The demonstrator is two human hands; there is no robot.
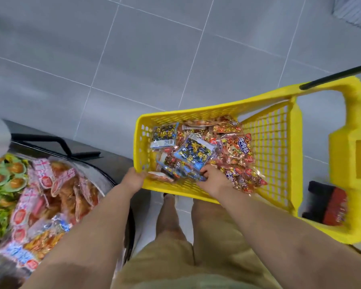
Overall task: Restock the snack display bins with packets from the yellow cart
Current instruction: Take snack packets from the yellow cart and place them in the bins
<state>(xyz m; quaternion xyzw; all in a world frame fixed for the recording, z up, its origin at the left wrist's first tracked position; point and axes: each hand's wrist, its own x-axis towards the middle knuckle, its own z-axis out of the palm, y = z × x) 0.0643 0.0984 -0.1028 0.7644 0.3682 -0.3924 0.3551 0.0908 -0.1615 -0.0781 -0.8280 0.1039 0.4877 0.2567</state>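
Packets (237,148) sit heaped in the yellow cart (268,147), which stands on the grey tile floor (133,59) right in front of you, a bit to your right. Most of them are red and orange, with a few blue ones mixed in on the left side of the pile. Your right hand (214,181) is down inside the cart at its near edge. Its fingers (204,173) are curled onto the lower edge of a blue packet (196,155) lying on top of the heap, pinching it, and red packets lie just beside that hand on its right. Your left hand (133,178) is on the cart's near left corner, fingers (141,175) wrapped over the yellow rim and gripping it. Off to your left, near that corner, is the display bin (107,185). It's loaded with pink-and-red packets (50,184) across the middle and green-wrapped snacks (0,184) at the far left, all too blurry to read any labels. A black bar (56,140) runs behind the bin. The cart's black handle rod (338,77) sticks out toward the top right, and through the yellow handle frame you can see a red-and-black thing (329,205), too blurred to tell what it is. Your tan shorts (175,257) fill the bottom of the view.
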